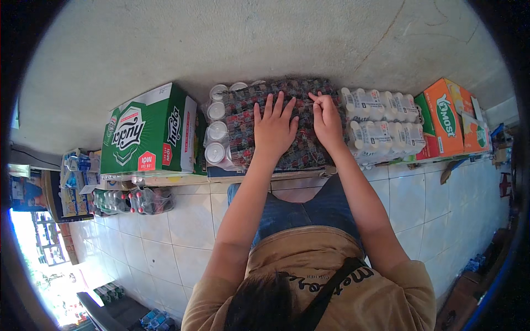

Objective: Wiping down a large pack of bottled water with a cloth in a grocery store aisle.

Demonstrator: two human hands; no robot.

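Note:
A dark woven cloth (306, 140) with red and grey patches lies over a pack of cans (216, 131), whose silver tops show along its left side. My left hand (274, 130) rests flat on the cloth with its fingers apart. On the cloth's right part lies my right hand (327, 120), its fingers mostly curled and the index finger pointing left. Whether the fingers of my right hand pinch the cloth cannot be told. Just right of the cloth stand shrink-wrapped packs of small white bottles (385, 120).
A green Huda carton (143, 132) stands to the left, an orange Yomost carton (447, 111) to the right. Behind them rises a grey wall (265, 41). Wrapped bottles (151, 200) sit lower left, above the tiled floor (190, 223).

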